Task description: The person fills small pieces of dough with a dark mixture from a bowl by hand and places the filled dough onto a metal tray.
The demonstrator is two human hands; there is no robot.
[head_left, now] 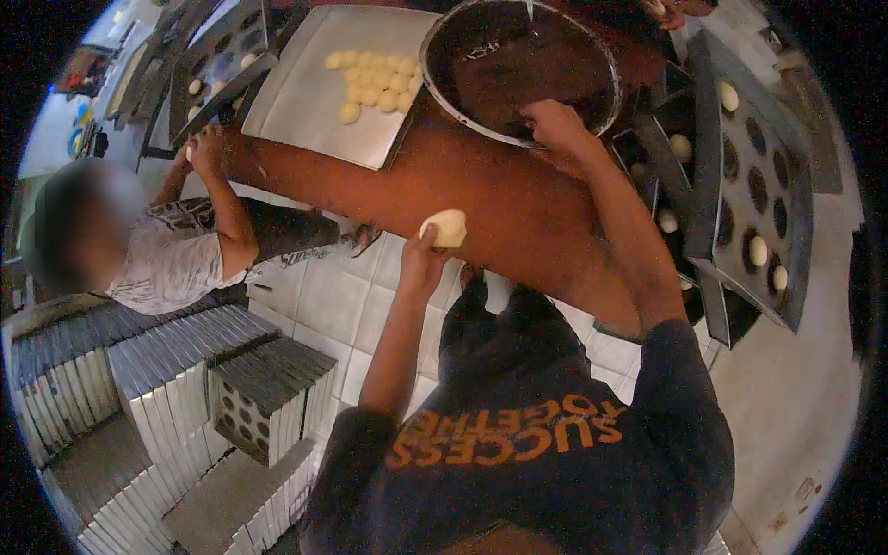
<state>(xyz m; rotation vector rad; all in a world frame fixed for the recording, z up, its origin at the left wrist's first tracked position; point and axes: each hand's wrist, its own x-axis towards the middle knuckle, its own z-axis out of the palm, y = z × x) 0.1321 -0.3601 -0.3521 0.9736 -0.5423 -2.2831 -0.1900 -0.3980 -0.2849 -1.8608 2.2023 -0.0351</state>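
Note:
My left hand (424,264) grips a flattened piece of pale dough (448,228), thumb on top, above the near edge of the brown table (499,208). Over the near right rim of a large round basin (615,92), my right hand (555,123) reaches down to a dark brown mass (518,79) inside. Its fingers are curled closed, and whatever they hold is hidden. Left of the basin, round pale dough balls (375,79) lie grouped on a metal tray (296,102).
Dark mould pans (754,176) with round hollows, some holding dough balls, lean at the right. More pans (222,69) stand far left, where another person's hands (205,148) work. Stacked pans (185,370) fill the lower left. Another hand (664,11) shows beyond the basin.

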